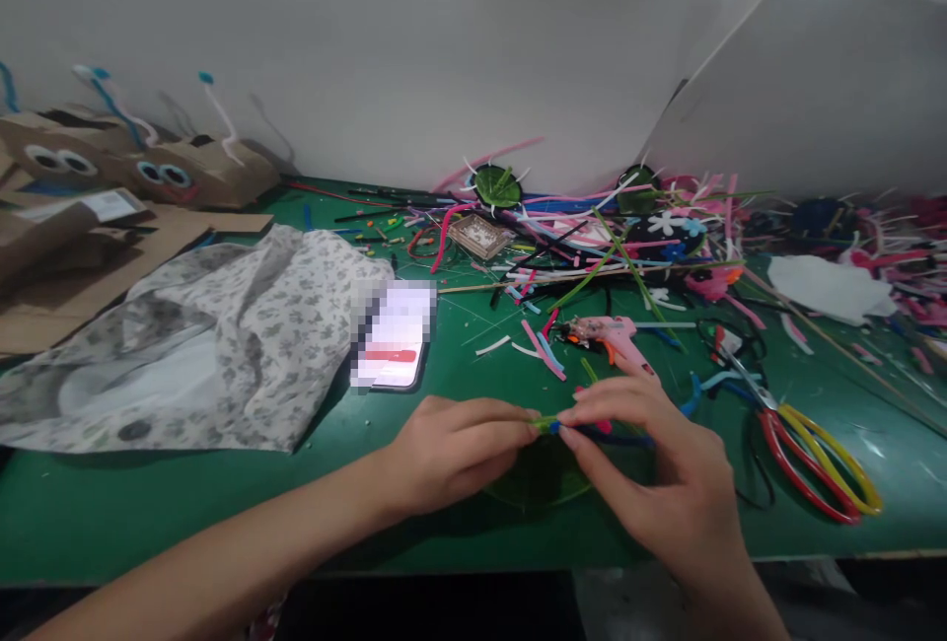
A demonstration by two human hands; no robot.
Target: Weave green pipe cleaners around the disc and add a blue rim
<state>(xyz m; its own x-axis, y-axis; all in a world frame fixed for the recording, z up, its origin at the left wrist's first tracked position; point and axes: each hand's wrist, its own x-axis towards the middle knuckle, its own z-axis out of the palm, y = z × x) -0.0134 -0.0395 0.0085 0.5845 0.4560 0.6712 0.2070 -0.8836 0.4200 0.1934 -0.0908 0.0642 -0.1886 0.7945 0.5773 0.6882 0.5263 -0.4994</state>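
Head view: two bare hands are brought together over the near part of a green counter [340, 518]. A thin green strip [546, 422] is pinched between thumb and fingers of the left hand [463, 454]. A small blue piece [554, 427] at the right end of the strip is gripped between thumb and forefinger of the right hand [670, 468]. The fingertips of both hands are seen close together, and the strip and piece are held between them. Below the hands, a curved yellow-green edge [518, 503] is noted; what it belongs to cannot be made out.

Beyond the right hand, a pink glue gun [613, 333] is laid on the counter. To its right, scissors [810, 463] with one red and one yellow handle are placed. A heap of coloured strips [584, 227] is spread along the rear, with two dark-rimmed green discs [497, 187] near it. Beyond the left hand, a phone [403, 345] with a lit screen is set beside a patterned cloth [255, 325]; part of the phone is hidden by pixelation. At far left, cardboard figures [214, 173] with large eyes are stood against the wall [370, 59].
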